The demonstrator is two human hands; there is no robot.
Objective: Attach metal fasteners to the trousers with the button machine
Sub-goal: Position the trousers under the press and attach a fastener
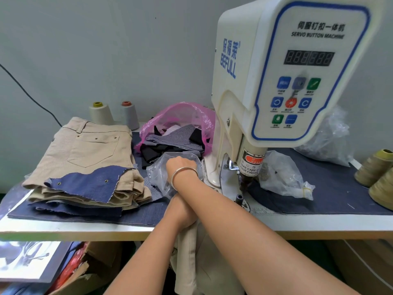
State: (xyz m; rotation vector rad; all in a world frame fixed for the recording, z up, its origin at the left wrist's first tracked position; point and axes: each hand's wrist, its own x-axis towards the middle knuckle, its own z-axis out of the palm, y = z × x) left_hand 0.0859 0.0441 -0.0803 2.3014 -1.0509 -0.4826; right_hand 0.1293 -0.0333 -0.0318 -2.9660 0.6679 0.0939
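Your beige cotton trousers (187, 258) hang off the front edge of the white bench (89, 229), just below the crossing of your forearms. Your left hand (182, 211) sits at that edge with its grip curled onto the top of the cloth, though your right forearm crosses over it and hides the fingers. Your right hand (180, 166), a thin silver bangle (183, 173) at the wrist, reaches forward and to the left into a crumpled clear plastic bag (161, 177); its fingers are buried in the plastic, so you cannot tell whether that grip is open or closed.

The cream servo button machine (287, 67) stands just right of that hand, its pressing head (247, 175) low over a dark blue denim mat (331, 188). A second clear bag holding small metal fasteners (282, 175) lies just beside the head on the right.

To your left, a folded stack of beige trousers (89, 150) with a ragged blue denim scrap (89, 184) on top fills the bench, near the clear bag. Behind the bag, a pink plastic bag of fabric offcuts (182, 128) crowds the machine's base. Olive thread cones (376, 173) sit at the far right edge, well apart from both hands. Bare bench shows only along the front strip.
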